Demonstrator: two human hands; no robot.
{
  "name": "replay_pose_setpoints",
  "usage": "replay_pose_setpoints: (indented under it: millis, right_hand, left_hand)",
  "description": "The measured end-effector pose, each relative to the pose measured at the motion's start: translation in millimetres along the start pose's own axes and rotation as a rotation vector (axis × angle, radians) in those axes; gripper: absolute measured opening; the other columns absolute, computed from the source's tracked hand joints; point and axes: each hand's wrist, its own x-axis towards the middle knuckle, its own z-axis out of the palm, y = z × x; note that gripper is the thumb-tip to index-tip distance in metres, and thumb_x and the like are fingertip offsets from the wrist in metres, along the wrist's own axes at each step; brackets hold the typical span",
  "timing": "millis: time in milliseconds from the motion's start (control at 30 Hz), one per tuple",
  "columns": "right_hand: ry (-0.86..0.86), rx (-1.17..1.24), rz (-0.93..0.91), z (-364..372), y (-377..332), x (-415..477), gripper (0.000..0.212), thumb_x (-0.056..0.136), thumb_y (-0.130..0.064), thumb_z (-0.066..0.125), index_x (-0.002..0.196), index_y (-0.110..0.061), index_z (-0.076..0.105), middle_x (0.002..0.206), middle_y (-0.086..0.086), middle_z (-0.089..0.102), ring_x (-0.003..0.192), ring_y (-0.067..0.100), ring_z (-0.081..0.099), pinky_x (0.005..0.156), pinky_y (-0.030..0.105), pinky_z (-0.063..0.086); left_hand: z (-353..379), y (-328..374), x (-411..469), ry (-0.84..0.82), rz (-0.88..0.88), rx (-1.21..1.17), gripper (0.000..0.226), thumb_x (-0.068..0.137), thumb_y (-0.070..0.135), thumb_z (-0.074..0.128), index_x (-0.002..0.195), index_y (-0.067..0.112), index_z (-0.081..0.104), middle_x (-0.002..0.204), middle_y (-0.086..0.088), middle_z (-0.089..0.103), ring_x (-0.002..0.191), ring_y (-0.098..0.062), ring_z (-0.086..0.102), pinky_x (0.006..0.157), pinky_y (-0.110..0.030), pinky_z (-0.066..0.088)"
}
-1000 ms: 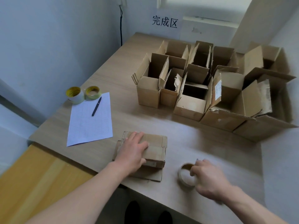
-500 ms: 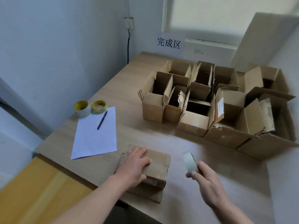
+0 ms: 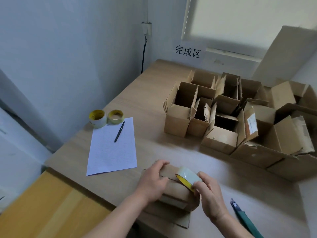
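At the wooden desk's (image 3: 154, 100) near edge, the left grip (image 3: 152, 181) curls over a closed cardboard box (image 3: 173, 190), hiding much of its top, while the right grip (image 3: 211, 196) pinches a tape roll (image 3: 188, 176) at the box's right end, fingertips covering part of its rim.

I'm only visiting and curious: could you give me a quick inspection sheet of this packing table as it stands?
Surface: light wooden table, partly covered.
Job's things: closed small box on a flat cardboard piece; tape roll held over the box's top.
Clutter: white spare roll beside yellowish spare roll; pen on a paper sheet; open cartons far right; green-handled tool near the right hand.
Hands: left hand holds the box; right hand pinches the tape roll.
Cables: black cable hangs down the wall.
Surroundings: wall sign; cardboard sheet leaning by the window.
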Motion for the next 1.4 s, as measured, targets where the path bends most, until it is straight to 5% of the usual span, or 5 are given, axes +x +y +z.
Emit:
replay_pose_setpoints:
  millis: [467, 567, 733, 1033, 1400]
  right_hand:
    - [-0.101, -0.114, -0.098, -3, -3, 0, 0.022, 0.072, -0.017, 0.048, 0.060, -0.034, 0.057, 0.056, -0.012, 0.047, 0.057, 0.006, 0.043, 0.053, 0.024, 0.032]
    - [-0.121, -0.117, -0.115, -5, -2, -1, 0.021, 0.072, -0.020, 0.048, 0.062, -0.037, 0.056, 0.057, -0.014, 0.047, 0.058, 0.005, 0.043, 0.055, 0.026, 0.033]
    - [-0.151, -0.120, -0.126, -7, -1, -1, 0.022, 0.074, -0.019, 0.048, 0.065, -0.037, 0.056, 0.060, -0.014, 0.048, 0.061, 0.007, 0.043, 0.055, 0.027, 0.032]
    - [-0.102, -0.142, -0.096, -7, 3, 2, 0.024, 0.069, -0.037, 0.047, 0.064, -0.014, 0.047, 0.061, -0.005, 0.042, 0.061, 0.018, 0.042, 0.055, 0.046, 0.036]
    - [-0.065, -0.095, -0.046, -4, 0, 1, 0.027, 0.066, -0.038, 0.046, 0.059, -0.012, 0.048, 0.061, 0.012, 0.047, 0.063, 0.031, 0.045, 0.057, 0.050, 0.036]
  left_hand:
    - [-13, 55, 32, -0.430, -0.169, -0.137, 0.038, 0.093, -0.005, 0.047, 0.121, 0.010, 0.067, 0.126, -0.009, 0.065, 0.114, -0.013, 0.057, 0.092, -0.013, 0.042]
    - [-15, 59, 32, -0.441, -0.155, -0.114, 0.032, 0.092, -0.005, 0.050, 0.112, 0.009, 0.071, 0.122, -0.009, 0.065, 0.111, -0.012, 0.057, 0.086, -0.006, 0.042]
    - [-16, 54, 33, -0.387, -0.119, -0.144, 0.021, 0.091, -0.001, 0.059, 0.103, 0.004, 0.074, 0.125, -0.010, 0.066, 0.119, -0.019, 0.060, 0.106, -0.032, 0.046]
    - [-19, 51, 28, -0.290, -0.062, -0.236, 0.017, 0.088, -0.007, 0.063, 0.100, -0.001, 0.073, 0.116, -0.014, 0.070, 0.111, -0.024, 0.065, 0.090, -0.019, 0.054]
    - [-24, 45, 26, -0.385, -0.030, -0.073, 0.065, 0.069, 0.008, 0.088, 0.128, 0.019, 0.063, 0.120, 0.005, 0.066, 0.115, -0.011, 0.059, 0.097, -0.026, 0.051]
